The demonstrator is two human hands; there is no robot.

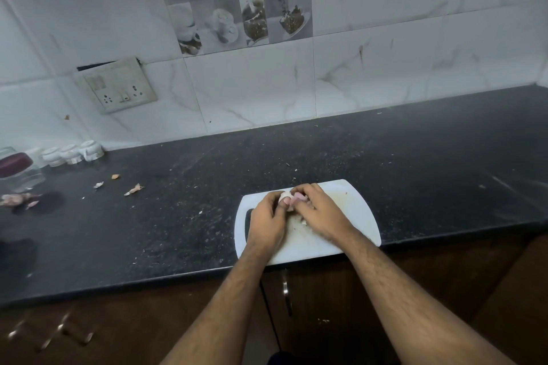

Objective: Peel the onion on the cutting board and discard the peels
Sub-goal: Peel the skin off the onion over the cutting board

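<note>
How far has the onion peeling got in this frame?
Some peels already lie on the counter, far left of the cutting board. In hand: left hand and right hand grip the onion, skin partly off. Left: finish peeling, discard peels.

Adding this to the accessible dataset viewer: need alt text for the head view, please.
Both hands, left hand and right hand, grip a small pale onion above a white cutting board at the front edge of a dark countertop. Loose peel scraps lie on the counter to the left, near white cups by the marble-tiled wall.
</note>
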